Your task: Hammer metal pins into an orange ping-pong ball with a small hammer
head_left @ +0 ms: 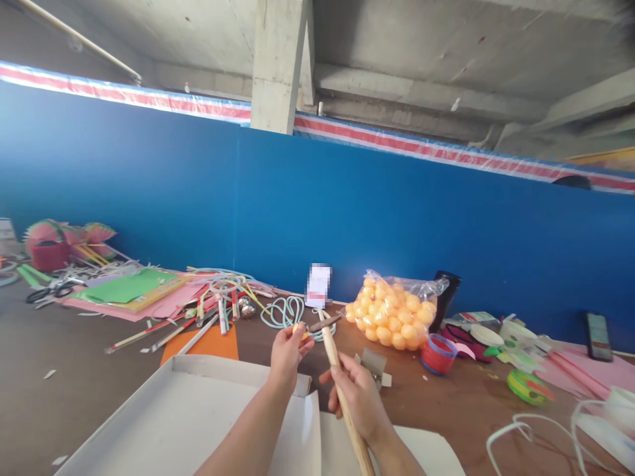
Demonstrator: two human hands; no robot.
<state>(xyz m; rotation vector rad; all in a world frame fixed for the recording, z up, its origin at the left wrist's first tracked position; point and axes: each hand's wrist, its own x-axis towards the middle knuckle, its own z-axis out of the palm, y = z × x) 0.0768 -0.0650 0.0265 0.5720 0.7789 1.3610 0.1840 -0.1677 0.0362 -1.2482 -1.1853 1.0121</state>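
Observation:
My right hand [358, 395] is closed round a pale wooden stick [329, 345], which slants up and away from me over the table. In my left hand [286, 356] is the yellow-orange handle of a small tool with a dark, tapering blade [325, 323]; its exact kind is hard to make out. The blade crosses the stick near its far end; whether it touches the wood I cannot tell. Beneath my forearms lies an open white cardboard box [223, 413]. A small opened carton [374, 367] sits just beyond my right hand.
A clear bag of orange balls [391, 314] stands ahead, with a red tub [438, 355] beside it. Left lie coloured papers [124, 287], scissors [57, 291] and coiled tubing [284, 311]. A green tape roll [528, 387] and white cord [520, 423] lie right. A blue partition [421, 211] rises behind.

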